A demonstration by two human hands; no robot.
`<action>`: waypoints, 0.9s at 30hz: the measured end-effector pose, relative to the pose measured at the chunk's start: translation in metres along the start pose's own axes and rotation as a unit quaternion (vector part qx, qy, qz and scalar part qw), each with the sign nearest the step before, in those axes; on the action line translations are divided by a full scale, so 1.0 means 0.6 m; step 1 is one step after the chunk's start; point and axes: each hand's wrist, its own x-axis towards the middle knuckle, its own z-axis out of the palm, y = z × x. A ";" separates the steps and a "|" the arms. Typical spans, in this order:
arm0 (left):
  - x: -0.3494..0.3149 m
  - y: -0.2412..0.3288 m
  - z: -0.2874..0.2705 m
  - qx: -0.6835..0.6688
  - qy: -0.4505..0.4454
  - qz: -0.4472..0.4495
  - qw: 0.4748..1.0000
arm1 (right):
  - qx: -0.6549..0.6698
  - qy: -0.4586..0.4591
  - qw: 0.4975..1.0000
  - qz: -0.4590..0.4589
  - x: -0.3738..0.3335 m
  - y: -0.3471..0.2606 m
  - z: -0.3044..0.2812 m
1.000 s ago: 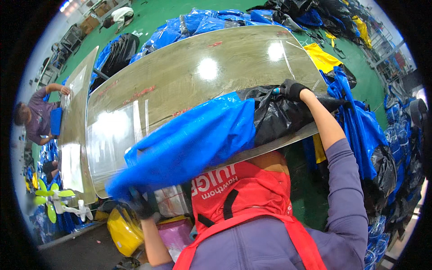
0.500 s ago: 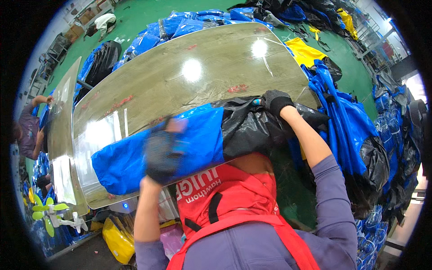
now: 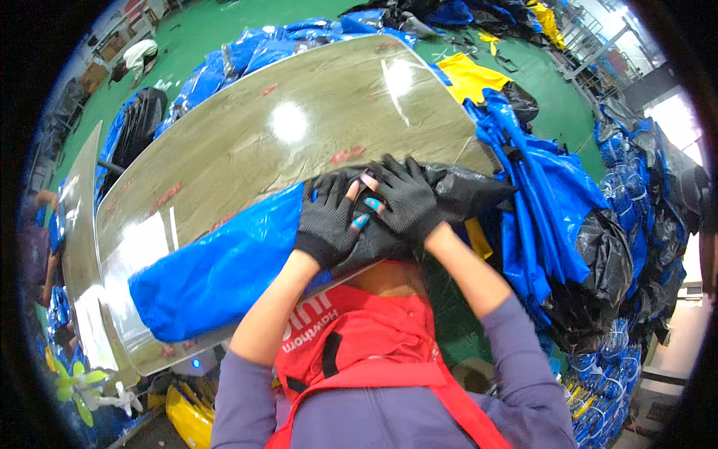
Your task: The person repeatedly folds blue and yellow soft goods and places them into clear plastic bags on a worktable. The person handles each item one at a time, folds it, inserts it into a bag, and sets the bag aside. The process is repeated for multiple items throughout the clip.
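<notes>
A long folded piece of shiny blue and black plastic material (image 3: pixel 224 258) lies along the near edge of the table (image 3: pixel 247 142). Its blue part stretches to the left; the black part is at the right. Both my hands wear black dotted gloves, with some fingertips bare and others wrapped in blue. My left hand (image 3: pixel 329 217) presses flat on the black part near the blue border, fingers spread. Close beside it, my right hand (image 3: pixel 407 200) also lies flat with fingers apart. The thumbs nearly meet. Much of the black part is hidden beneath the gloves.
Blue and black plastic pieces (image 3: pixel 546 224) hang off the table's right end, near a yellow piece (image 3: pixel 473 77). Blue packed bundles (image 3: pixel 254 52) line the far edge. A small green fan (image 3: pixel 78 389) stands lower left. Another person (image 3: pixel 41 239) works at the left table.
My left hand has moved right, from the blue part onto the black part. My right hand has shifted left and flattened beside it. The whole view has shifted slightly.
</notes>
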 end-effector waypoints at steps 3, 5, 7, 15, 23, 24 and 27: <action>0.009 -0.004 0.021 -0.011 -0.002 -0.011 1.000 | -0.005 0.315 0.927 0.205 -0.088 -0.001 -0.019; -0.004 -0.003 0.015 -0.021 0.019 -0.005 1.000 | 0.355 0.465 0.692 0.422 -0.134 0.017 -0.009; -0.012 0.005 0.000 -0.035 -0.007 -0.001 0.999 | 0.499 0.522 0.550 0.420 -0.153 0.058 0.006; -0.003 -0.003 0.052 -0.075 -0.048 -0.015 0.996 | 0.516 0.225 0.790 0.243 -0.039 -0.053 -0.055; -0.132 0.048 -0.100 -0.192 -0.197 0.129 0.953 | 0.202 0.046 0.978 -0.029 0.040 -0.214 -0.029; -0.148 0.066 -0.141 -0.239 -0.320 0.116 0.910 | 0.136 -0.041 0.989 -0.045 0.030 -0.212 -0.022; -0.163 0.039 -0.213 -0.367 0.044 0.055 0.928 | 0.105 -0.019 0.985 -0.134 0.011 -0.203 -0.003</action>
